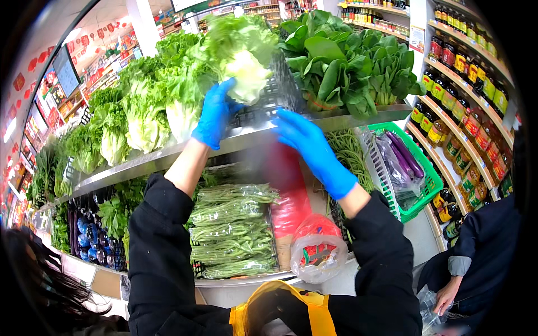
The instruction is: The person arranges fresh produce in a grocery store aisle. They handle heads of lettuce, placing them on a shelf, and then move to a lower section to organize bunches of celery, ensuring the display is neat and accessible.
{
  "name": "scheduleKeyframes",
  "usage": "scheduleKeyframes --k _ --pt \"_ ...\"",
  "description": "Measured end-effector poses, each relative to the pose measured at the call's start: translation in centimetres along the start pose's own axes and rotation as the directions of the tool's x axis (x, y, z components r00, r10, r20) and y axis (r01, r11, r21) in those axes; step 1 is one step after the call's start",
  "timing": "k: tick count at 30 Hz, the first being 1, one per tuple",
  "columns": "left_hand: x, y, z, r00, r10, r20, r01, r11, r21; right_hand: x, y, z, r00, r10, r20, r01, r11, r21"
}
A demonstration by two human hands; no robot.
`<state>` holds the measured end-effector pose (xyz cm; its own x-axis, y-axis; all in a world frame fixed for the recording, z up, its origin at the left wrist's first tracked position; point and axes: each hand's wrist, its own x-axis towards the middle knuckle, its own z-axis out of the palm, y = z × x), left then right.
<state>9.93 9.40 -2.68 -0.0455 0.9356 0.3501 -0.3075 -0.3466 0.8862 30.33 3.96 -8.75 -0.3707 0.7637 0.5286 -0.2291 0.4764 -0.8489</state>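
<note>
My left hand (213,115), in a blue glove, has its fingers against the pale base of a lettuce head (248,77). Blur softens that lettuce, which is at the upper shelf beside other leafy lettuces (145,124). A black plastic crate (273,90) shows just right of it. My right hand (309,147), also gloved in blue, holds nothing; its fingers are apart near the metal shelf edge (248,140). Leafy dark green bunches (332,67) stand behind and to the right of it. Below both hands lie green beans in clear plastic (233,231).
Beside the beans are a red plastic sheet (290,206) and a plastic bag of red items (318,252). A green basket (435,185) holds purple eggplants (403,153). Bottle shelves (466,101) line the right side. Another person's hand (446,294) holds clear plastic; someone's dark hair (38,273) appears lower left.
</note>
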Motion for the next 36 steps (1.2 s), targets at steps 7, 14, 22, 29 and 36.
scheduleKeyframes --k 7,14,22,29,36 --pt "-0.6 1.8 -1.9 0.974 -0.111 0.198 0.115 0.993 -0.007 10.7 1.4 4.0 0.979 0.108 0.174 -0.205 0.512 0.834" --pt "-1.7 4.3 -2.4 0.95 -0.165 0.265 0.181 0.983 -0.037 11.5 0.1 4.5 0.96 0.202 0.193 -0.28 0.696 0.662" --pt "-1.4 4.0 -0.6 0.993 -0.022 0.115 0.026 0.999 -0.032 11.9 0.5 4.1 0.974 0.107 0.199 -0.218 0.676 0.704" --pt "-1.6 4.3 -6.0 0.914 -0.126 0.386 0.223 0.95 -0.217 11.0 0.6 4.9 0.995 0.095 -0.035 -0.063 0.853 0.518" --pt "-3.0 3.5 -5.5 0.975 0.1 0.198 -0.107 0.994 0.026 9.1 -1.6 7.5 0.939 0.203 0.278 -0.344 0.594 0.727"
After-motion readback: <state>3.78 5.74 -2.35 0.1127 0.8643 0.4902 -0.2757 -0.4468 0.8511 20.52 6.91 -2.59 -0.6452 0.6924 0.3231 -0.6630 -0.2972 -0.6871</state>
